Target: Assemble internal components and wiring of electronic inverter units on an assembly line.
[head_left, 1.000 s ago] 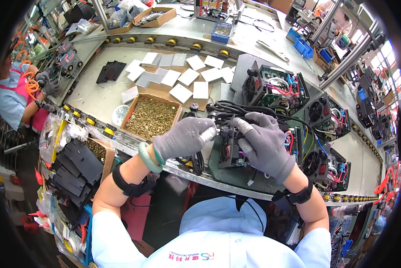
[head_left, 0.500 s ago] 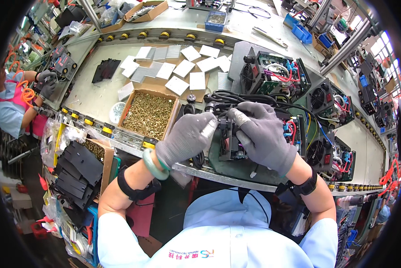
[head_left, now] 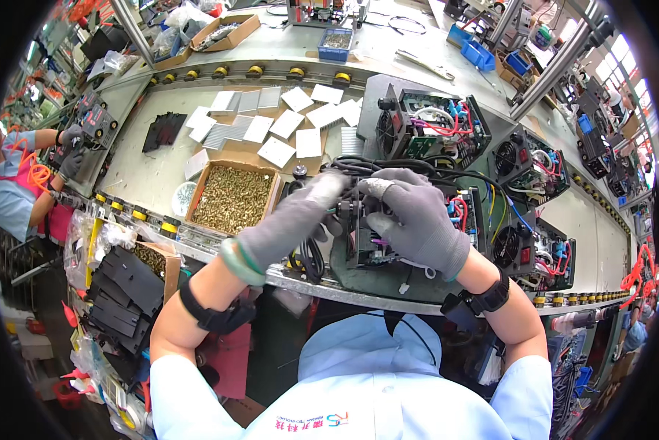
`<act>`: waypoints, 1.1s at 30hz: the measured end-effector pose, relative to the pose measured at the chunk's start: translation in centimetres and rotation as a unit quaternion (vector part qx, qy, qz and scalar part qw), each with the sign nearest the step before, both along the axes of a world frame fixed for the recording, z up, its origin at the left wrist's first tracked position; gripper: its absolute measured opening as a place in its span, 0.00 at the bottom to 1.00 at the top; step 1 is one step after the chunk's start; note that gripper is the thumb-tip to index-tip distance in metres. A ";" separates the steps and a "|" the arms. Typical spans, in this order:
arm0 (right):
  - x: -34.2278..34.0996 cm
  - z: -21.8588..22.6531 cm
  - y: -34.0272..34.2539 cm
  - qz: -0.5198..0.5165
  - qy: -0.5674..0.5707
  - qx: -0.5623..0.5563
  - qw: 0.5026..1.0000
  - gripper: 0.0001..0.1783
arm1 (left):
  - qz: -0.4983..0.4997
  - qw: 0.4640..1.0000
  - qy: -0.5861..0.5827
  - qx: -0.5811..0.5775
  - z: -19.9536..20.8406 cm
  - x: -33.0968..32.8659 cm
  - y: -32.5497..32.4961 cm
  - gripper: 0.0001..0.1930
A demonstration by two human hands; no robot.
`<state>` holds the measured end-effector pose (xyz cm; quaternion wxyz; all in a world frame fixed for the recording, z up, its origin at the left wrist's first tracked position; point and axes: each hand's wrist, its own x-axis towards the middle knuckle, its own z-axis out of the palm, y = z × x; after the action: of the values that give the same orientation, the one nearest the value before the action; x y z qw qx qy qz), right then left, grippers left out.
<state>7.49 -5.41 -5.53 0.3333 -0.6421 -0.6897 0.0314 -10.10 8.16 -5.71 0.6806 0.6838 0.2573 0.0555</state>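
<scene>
A black-cased electronic unit (head_left: 353,246) with its insides exposed sits on the line before me. My left hand (head_left: 289,220), in a grey glove, reaches to its left side; the fingers are bent and slightly blurred around a spot by the black end panel, and what lies between them is hidden. My right hand (head_left: 421,227), gloved too, rests over the top of the unit, thumb and forefinger curled together at the panel's upper part. A thick black cable (head_left: 388,167) loops just behind both hands. Red and blue wires (head_left: 458,209) show beside my right hand.
A carton of small brass-coloured parts (head_left: 230,196) stands left, beside a white tub (head_left: 183,196). Pale finned metal blocks (head_left: 276,152) lie behind. More open units (head_left: 436,125) stand back and right. Black plates (head_left: 127,290) are piled lower left. A co-worker (head_left: 25,183) works far left.
My left hand has turned, its fingers going from raised beside the panel to bent around its left side. My right hand stays over the unit. The whole view has shifted slightly.
</scene>
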 end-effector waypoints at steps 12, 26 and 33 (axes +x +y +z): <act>0.9 2.8 2.3 0.034 -0.047 -0.264 0.963 0.14 | 0.004 0.942 -0.100 0.320 -4.0 -1.8 0.1 0.12; 0.8 0.7 1.5 -0.015 -0.031 -0.172 0.985 0.12 | -0.046 0.995 -0.082 0.018 -9.6 -8.4 -0.7 0.17; 1.9 0.3 0.4 -0.040 -0.005 -0.095 0.995 0.13 | 0.037 0.853 -0.067 0.517 -1.8 -6.8 0.9 0.09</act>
<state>9.36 -5.00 -5.23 0.2681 -0.6980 -0.6592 0.0800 -16.91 9.05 -7.52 0.2423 0.9215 0.1701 0.2512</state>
